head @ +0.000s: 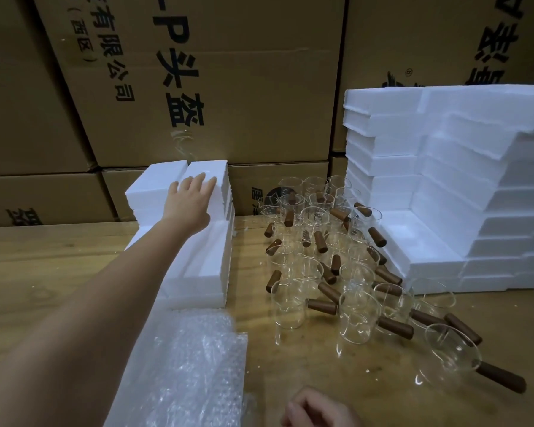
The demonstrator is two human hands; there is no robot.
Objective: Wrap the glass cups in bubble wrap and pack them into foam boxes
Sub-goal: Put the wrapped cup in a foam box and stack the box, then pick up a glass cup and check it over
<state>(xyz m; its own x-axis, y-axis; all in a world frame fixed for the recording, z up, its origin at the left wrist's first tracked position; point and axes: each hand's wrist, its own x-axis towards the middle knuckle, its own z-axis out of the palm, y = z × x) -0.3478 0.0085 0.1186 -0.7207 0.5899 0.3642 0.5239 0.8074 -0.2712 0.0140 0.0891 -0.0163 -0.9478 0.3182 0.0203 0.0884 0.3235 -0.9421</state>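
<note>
Several glass cups with brown wooden handles (327, 260) stand crowded on the wooden table (59, 260), centre right. A sheet of bubble wrap (195, 365) lies at the near edge, left of centre. My left hand (190, 198) reaches far forward, its straight fingers resting on top of a stack of white foam boxes (210, 263) at the left. My right hand (318, 408) sits low at the bottom edge, fingers loosely curled, holding nothing.
A taller stepped stack of white foam boxes (463, 186) fills the right side, right next to the cups. Large cardboard cartons (228, 87) form a wall behind the table. One cup (453, 355) lies nearest at the right front.
</note>
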